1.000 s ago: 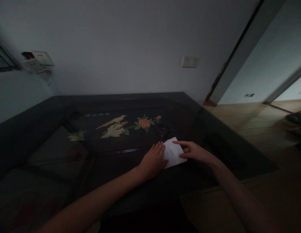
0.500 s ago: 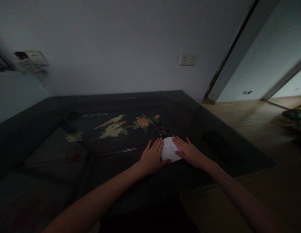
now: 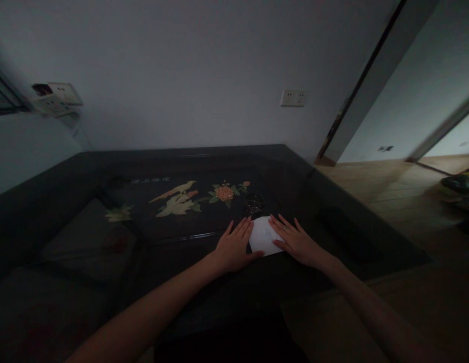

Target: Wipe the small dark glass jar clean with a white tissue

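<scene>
A small white piece of paper point(image 3: 263, 236) with a rounded far edge and faint marks lies flat on the dark glossy tabletop point(image 3: 219, 297). My left hand point(image 3: 235, 247) rests flat with its fingers stretched over the paper's left edge. On the opposite side, my right hand point(image 3: 294, 241) lies with fingers spread over the paper's right part, a ring on one finger. Parts of the paper under both hands are hidden. Just beyond the paper sits a dark round object point(image 3: 254, 201), too dim to name.
The tabletop carries a decoration of birds point(image 3: 177, 205) and an orange flower point(image 3: 224, 193). A dark long shape point(image 3: 345, 232) is at the right. White sockets point(image 3: 293, 98) are on the wall behind. Wooden floor point(image 3: 378, 191) lies beyond the table's right edge.
The view has shifted slightly. My right hand's fingers are a little more spread, and slightly more of the paper shows between the hands. Both hands stay on the paper.
</scene>
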The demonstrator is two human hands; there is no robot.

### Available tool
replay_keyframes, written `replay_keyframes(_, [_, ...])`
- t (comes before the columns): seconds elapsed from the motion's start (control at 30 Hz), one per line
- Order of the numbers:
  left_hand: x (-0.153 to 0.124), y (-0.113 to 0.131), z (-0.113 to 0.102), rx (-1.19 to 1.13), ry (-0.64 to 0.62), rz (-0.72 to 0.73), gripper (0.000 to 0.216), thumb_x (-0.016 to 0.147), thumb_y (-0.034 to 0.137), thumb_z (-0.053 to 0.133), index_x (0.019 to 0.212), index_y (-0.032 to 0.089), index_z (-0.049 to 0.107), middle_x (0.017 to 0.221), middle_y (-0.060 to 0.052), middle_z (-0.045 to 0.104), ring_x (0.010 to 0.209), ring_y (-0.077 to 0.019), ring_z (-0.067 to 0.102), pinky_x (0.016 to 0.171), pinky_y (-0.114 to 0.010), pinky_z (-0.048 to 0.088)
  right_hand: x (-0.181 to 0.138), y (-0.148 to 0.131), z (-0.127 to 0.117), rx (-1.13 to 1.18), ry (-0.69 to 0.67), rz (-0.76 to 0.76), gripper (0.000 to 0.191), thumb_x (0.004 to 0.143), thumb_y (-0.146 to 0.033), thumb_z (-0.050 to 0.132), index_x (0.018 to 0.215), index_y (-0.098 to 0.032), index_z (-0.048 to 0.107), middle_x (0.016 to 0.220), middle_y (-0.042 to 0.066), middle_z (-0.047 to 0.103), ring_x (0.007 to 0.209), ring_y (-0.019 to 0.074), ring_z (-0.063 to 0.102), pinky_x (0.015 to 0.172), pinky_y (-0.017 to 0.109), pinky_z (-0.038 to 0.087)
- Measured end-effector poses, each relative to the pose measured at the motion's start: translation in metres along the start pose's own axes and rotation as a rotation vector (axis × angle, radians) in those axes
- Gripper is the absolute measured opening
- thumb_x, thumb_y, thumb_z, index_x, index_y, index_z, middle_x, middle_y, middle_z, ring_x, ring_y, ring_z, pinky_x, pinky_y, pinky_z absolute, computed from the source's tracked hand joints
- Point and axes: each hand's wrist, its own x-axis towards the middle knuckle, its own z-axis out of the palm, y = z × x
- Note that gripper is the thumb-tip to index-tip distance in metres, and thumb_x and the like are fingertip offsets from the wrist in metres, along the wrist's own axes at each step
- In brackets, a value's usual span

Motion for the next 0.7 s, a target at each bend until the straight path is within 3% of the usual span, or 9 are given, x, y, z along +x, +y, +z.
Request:
replay_keyframes(0.17, [-0.004,-0.008,-0.008,-0.119,0.003,0.03,0.088,0.087,0.065,0.039,0.151,0.007,0.02,0.159,-0.018,0.015,0.149,-0.0281,0.011,0.119,-0.049,0.014,-0.004,0.004,-0.007,0.168,0.064,0.015,0.061,0.095,-0.058,0.03,0.149,-0.03,0.028,0.159,0.007,0.023,0.147,0.0292,0.018,0.115,0.064,0.011])
replay_keyframes(0.27, [-0.009,-0.019,-0.03,-0.297,0.115,-0.034,0.071,0.091,0.051,0.042,0.148,0.012,0.027,0.156,-0.017,0.029,0.146,-0.0276,0.023,0.117,-0.049,0.022,-0.005,0.0,-0.027,0.428,0.316,0.063,0.057,0.095,-0.057,0.034,0.14,-0.024,0.046,0.155,0.012,0.034,0.143,0.0291,0.031,0.115,0.056,0.023])
replay_keyframes(0.33, [-0.014,-0.028,-0.046,-0.447,0.282,-0.07,0.051,0.091,0.04,0.045,0.137,0.017,0.045,0.144,-0.014,0.048,0.135,-0.0249,0.043,0.112,-0.045,0.031,-0.001,-0.014,-0.042,0.587,0.549,0.115,0.046,0.095,-0.054,0.037,0.118,-0.023,0.062,0.137,0.012,0.057,0.129,0.0275,0.049,0.11,0.048,0.034])
replay_keyframes(0.4, [-0.02,-0.035,-0.059,-0.624,0.391,-0.093,0.029,0.088,0.034,0.048,0.108,0.018,0.061,0.118,-0.01,0.064,0.114,-0.0221,0.057,0.101,-0.039,0.042,0.009,-0.037,-0.053,0.715,0.621,0.154,0.037,0.092,-0.053,0.045,0.095,-0.023,0.066,0.106,0.01,0.07,0.106,0.0259,0.062,0.095,0.042,0.045])
replay_keyframes(0.47, [-0.026,-0.039,-0.064,-0.839,0.408,-0.194,0.022,0.085,0.036,0.049,0.082,0.017,0.06,0.086,-0.005,0.065,0.085,-0.0184,0.061,0.08,-0.032,0.048,0.024,-0.068,-0.055,0.83,0.594,0.095,0.029,0.085,-0.051,0.057,0.08,-0.023,0.06,0.084,0.006,0.067,0.085,0.0222,0.063,0.08,0.035,0.049])
replay_keyframes(0.53, [-0.034,-0.041,-0.061,-0.993,0.42,-0.289,0.027,0.083,0.04,0.049,0.067,0.018,0.05,0.064,0.001,0.053,0.063,-0.0134,0.051,0.062,-0.026,0.042,0.042,-0.1,-0.048,0.928,0.483,-0.015,0.03,0.079,-0.048,0.065,0.071,-0.023,0.051,0.075,0.001,0.059,0.073,0.0172,0.056,0.07,0.029,0.046])
replay_keyframes(0.7, [-0.048,-0.053,-0.044,-0.914,0.44,-0.321,0.04,0.074,0.039,0.055,0.055,0.02,0.026,0.055,0.007,0.026,0.054,-0.0082,0.026,0.053,-0.023,0.024,0.074,-0.147,-0.017,0.983,0.213,-0.121,0.04,0.072,-0.038,0.069,0.06,-0.022,0.035,0.058,-0.007,0.039,0.056,0.01,0.035,0.053,0.024,0.028])
